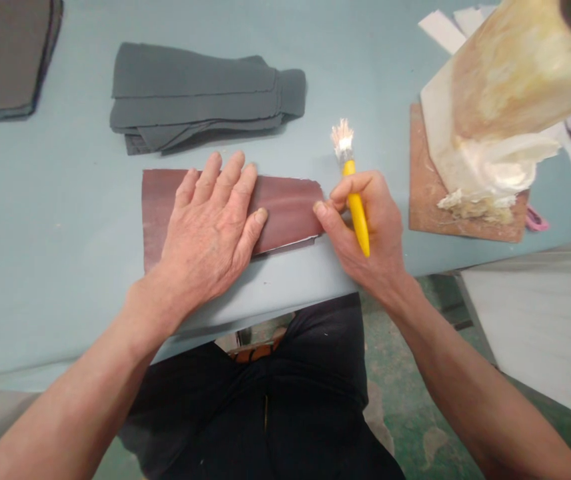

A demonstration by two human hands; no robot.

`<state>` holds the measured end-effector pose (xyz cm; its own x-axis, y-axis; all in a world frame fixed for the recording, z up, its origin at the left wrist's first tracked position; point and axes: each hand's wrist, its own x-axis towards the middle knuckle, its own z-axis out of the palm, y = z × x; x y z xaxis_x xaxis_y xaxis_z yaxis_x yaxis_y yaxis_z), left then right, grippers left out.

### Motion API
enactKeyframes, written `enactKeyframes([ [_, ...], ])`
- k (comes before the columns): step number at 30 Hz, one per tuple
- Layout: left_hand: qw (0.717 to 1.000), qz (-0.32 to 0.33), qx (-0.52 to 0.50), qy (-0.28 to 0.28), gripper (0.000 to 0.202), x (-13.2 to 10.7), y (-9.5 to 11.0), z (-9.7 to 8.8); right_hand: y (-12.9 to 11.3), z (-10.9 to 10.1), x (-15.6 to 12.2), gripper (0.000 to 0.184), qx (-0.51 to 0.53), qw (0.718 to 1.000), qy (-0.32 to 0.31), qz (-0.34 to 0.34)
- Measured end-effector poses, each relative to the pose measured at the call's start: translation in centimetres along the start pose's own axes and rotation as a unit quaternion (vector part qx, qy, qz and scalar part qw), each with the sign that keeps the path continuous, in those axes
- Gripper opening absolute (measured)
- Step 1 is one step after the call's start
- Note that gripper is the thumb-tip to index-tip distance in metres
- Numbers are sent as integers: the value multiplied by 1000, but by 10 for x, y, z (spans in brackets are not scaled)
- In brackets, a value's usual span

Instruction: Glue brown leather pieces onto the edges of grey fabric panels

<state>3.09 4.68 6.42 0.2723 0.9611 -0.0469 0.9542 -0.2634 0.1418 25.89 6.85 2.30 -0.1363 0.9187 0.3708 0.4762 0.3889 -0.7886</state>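
Observation:
A reddish-brown piece of leather-like sheet (285, 210) lies on the table before me, with a dark layer showing under its near edge. My left hand (210, 227) rests flat across its left part, fingers stretched out. At the sheet's right end is my right hand (368, 220), its thumb and fingertip at the sheet's edge. That hand grips a yellow-handled brush (358, 217), bristles pointing away from me and coated with something whitish. Whether the thumb also pinches the sheet I cannot tell.
Beyond the sheet lies a stack of dark grey cut pieces (195, 87); another dark stack (8, 57) sits at the far left. To the right, a stained container (505, 73) crusted with white paste stands on a brown board (420, 193). White strips (443, 32) lie behind it.

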Motion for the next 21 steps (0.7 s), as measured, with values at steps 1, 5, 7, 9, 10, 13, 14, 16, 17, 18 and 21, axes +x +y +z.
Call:
enactKeyframes([
  [1, 1000, 0, 3, -2, 68, 0, 0, 0, 0, 0, 0, 15, 0, 1000, -1, 1],
  [5, 1000, 1, 12, 1, 68, 1, 0, 1, 1, -1, 0, 15, -3, 1000, -3, -3],
  [7, 1000, -2, 16, 1, 68, 1, 0, 2, 1, -1, 0, 16, -10, 1000, -1, -4],
  [9, 1000, -5, 19, -1, 68, 1, 0, 2, 2, -1, 0, 17, -13, 1000, 0, -1],
  [10, 1000, -5, 19, -1, 68, 1, 0, 3, 2, -1, 0, 17, -12, 1000, 0, 1],
  [13, 1000, -4, 18, 2, 68, 1, 0, 4, 1, -1, 0, 18, -9, 1000, -1, 8],
  [14, 1000, -5, 19, 6, 68, 1, 0, 4, 1, -1, -1, 17, -12, 1000, -2, 9],
  [16, 1000, -7, 24, 12, 67, 1, 0, 5, -1, -1, -2, 16, -23, 1000, 0, 7],
  [17, 1000, -6, 27, 15, 67, 0, 0, 5, -3, -1, -3, 15, -32, 999, 4, 3],
  [18, 999, -4, 31, 18, 67, 0, 0, 5, -4, -1, -3, 15, -42, 999, 8, -4],
  [21, 999, 8, 41, 33, 66, -1, -2, 7, -6, 0, -4, 15, -75, 996, 18, -41],
])
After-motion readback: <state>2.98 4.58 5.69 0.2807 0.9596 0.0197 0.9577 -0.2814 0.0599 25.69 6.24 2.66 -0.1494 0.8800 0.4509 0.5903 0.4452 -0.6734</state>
